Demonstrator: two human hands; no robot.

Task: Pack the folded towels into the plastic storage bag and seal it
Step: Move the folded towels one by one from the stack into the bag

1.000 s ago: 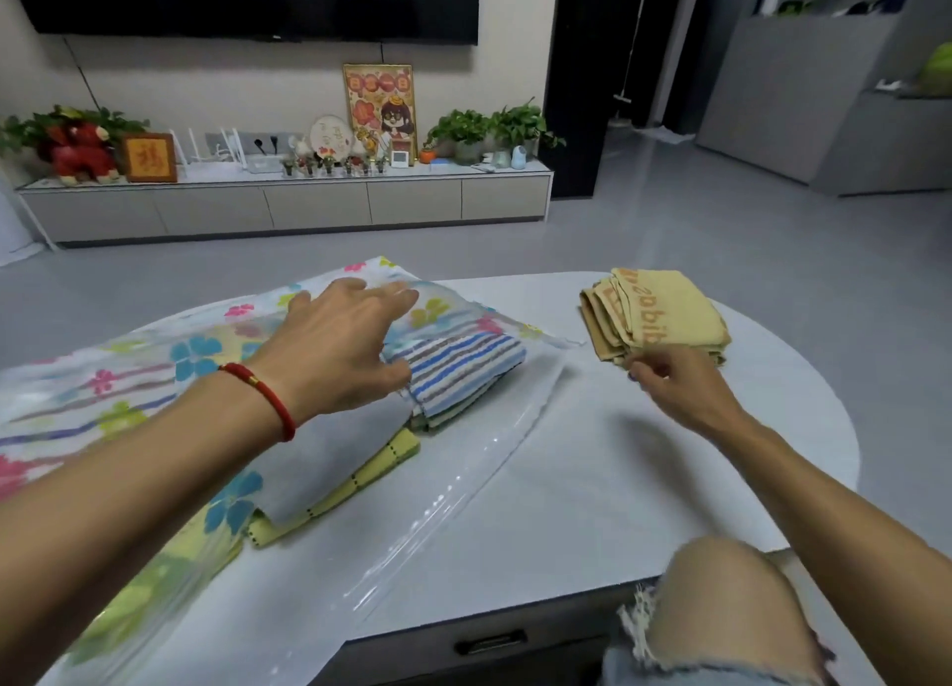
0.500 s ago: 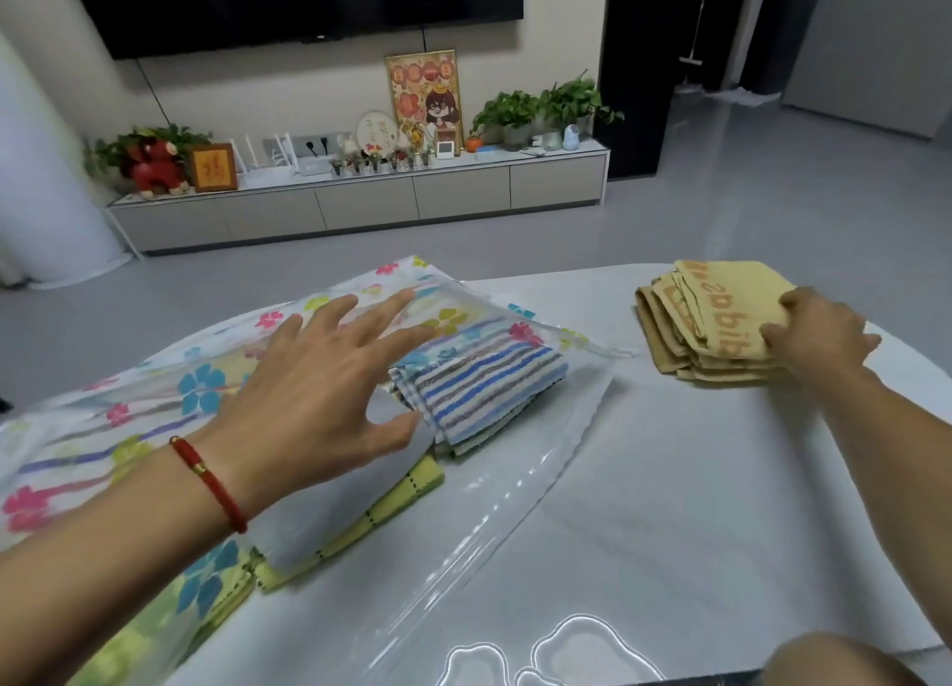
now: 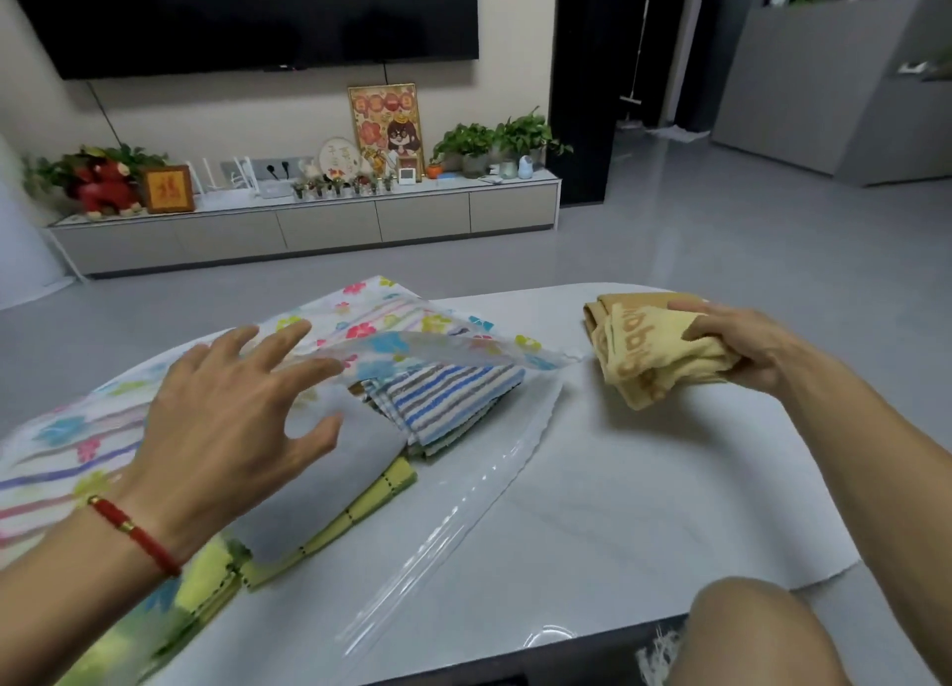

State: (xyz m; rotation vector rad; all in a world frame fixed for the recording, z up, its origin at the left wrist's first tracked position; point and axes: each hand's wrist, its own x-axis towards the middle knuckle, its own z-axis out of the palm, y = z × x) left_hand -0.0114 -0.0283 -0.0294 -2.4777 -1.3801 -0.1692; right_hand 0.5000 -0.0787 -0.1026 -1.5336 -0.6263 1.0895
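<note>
A flower-printed plastic storage bag lies on the white table, its clear mouth flap spread toward the front. Inside the mouth sit a blue-and-grey striped towel, a grey towel and a yellow-green checked towel. My left hand, fingers spread, hovers over the bag's raised upper layer and the grey towel. My right hand grips a folded yellow towel with orange lettering at the table's right, its near edge lifted.
A low TV cabinet with plants, a framed picture and ornaments stands across the grey floor under a wall TV. The table's rounded edge runs close on the right. My bare knee shows at the bottom right.
My right hand reached the yellow towel, closed on it and has begun lifting it. My left hand opened its fingers and the bag's upper layer rose.
</note>
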